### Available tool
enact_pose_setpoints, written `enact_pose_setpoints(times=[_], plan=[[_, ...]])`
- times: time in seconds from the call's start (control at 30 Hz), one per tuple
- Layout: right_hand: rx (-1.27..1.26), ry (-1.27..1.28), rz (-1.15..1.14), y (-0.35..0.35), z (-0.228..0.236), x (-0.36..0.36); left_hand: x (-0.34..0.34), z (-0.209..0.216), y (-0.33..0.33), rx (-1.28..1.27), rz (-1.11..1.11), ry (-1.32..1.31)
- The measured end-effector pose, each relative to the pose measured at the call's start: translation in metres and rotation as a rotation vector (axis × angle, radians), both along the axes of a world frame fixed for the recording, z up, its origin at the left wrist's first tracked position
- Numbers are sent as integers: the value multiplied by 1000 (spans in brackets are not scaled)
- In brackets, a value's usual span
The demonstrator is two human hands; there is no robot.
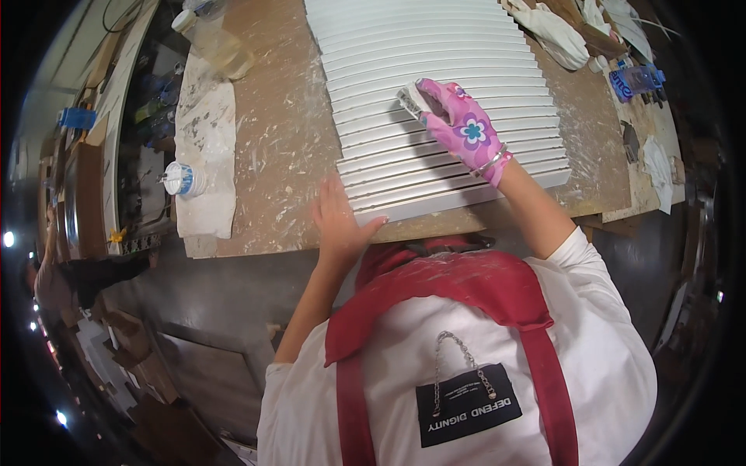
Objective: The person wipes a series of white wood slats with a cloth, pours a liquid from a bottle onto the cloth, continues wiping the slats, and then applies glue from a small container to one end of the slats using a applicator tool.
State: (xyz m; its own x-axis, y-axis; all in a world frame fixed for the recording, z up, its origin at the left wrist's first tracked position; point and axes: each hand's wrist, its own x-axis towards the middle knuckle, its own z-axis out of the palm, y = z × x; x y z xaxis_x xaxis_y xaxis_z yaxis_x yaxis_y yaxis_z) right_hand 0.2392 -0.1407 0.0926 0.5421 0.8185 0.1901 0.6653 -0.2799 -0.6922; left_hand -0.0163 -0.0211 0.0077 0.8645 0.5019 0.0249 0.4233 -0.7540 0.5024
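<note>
A white slatted panel [435,56], like a louvred shutter, lies flat on the worktable with its slats running left to right. My right hand [466,128], in a pink flowered glove, is closed around a small whitish-grey block [413,101] that looks like a sanding block. It rests on the slats right of the panel's middle, and the glove hides part of it. At the panel's near left corner, my bare left hand [339,216] lies with its thumb apart from the fingers, touching the edge.
Paint-spattered brown board [276,155] covers the table. On the left, a stained white cloth [205,124] carries a small white tub [185,179], with a jug of yellowish liquid [217,48] beyond. White gloves [553,37] and a blue-labelled bottle [637,81] lie far right. Another person [61,281] stands far left.
</note>
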Motion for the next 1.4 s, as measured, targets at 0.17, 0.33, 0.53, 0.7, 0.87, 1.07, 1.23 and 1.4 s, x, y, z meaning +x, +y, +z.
enact_pose_setpoints(times=[0.17,0.33,0.53,0.7,0.87,1.07,1.23,1.4], plan=[[-50,-482,157,30,-7,-30,2,-2,3,-40,-55,-16],[-336,-538,156,57,-14,-29,1,7,5,-105,-60,-12],[-362,-558,-426,-20,-12,87,1,3,5,-36,-73,-60],[-224,-576,-43,42,-14,11,5,3,4,8,-72,-76],[-314,-576,-42,24,-25,50,-1,0,6,46,-47,-41],[-355,-776,-669,-108,-16,192,5,2,5,-6,-49,6],[-325,-630,-81,-16,3,47,-7,-9,11,23,-46,6],[-351,-417,-317,-99,-30,149,-9,-6,8,34,-65,-16]])
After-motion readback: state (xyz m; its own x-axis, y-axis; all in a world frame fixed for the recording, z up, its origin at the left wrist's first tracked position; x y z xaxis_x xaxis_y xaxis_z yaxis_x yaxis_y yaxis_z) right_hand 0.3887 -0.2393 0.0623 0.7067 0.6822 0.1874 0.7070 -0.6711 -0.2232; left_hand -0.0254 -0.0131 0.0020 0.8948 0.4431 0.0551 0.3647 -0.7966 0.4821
